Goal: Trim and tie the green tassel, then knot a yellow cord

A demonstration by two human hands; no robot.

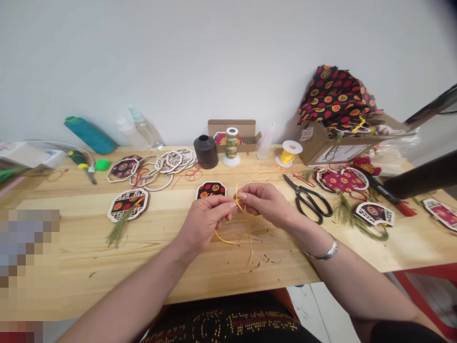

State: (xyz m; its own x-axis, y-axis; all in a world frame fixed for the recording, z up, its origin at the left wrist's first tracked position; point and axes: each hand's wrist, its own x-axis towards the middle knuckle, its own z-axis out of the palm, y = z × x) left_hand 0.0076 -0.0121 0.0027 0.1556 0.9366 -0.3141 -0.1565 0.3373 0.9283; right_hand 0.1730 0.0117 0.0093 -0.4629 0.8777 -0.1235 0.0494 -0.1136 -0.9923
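Above the middle of the table, my left hand (pixel 209 216) and my right hand (pixel 262 202) meet fingertip to fingertip. Both pinch a thin yellow cord (pixel 251 247), which crosses in a small loop or knot between them. Loose ends of the cord hang below my fingers. More yellow cord leads back from my right hand to a white spool (pixel 288 153). Just behind my left hand lies a black panel with red and orange flower print and a pale rim (pixel 210 190). Black-handled scissors (pixel 309 199) rest to the right of my right hand.
A tasselled ornament (pixel 128 205) and several pale openwork frames (pixel 178 161) lie left. A black thread cone (pixel 206 151) and a gold thread spool (pixel 232 145) stand at the back. Right are a cardboard box (pixel 321 147) with patterned fabric (pixel 335 97) and more ornaments (pixel 373 214).
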